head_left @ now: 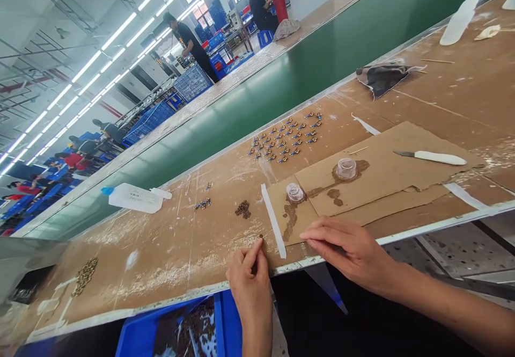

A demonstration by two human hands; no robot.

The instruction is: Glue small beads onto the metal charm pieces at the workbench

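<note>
Near the table's front edge, my left hand [251, 268] pinches a small dark brown ring-like piece [260, 236] between thumb and forefinger. My right hand [348, 247] is over the near edge of a cardboard sheet [386, 169], its fingertips drawn together; whatever they hold, if anything, is too small to make out. A little pile of brown ring-like pieces [242, 209] lies beyond my left hand. On the cardboard stand two small clear cups, one nearer [295, 192] and one farther [346, 168], with wet stains around them. Several small blue-and-gold parts [281, 139] are spread out behind.
A white-handled knife [440, 157] and a thin stick [359, 150] lie on the cardboard. A plastic bottle [139, 198] lies at the left, near more blue-and-gold parts [202, 204]. Behind runs a green conveyor belt [241, 115]. Below the edge sits a blue bin [219, 325].
</note>
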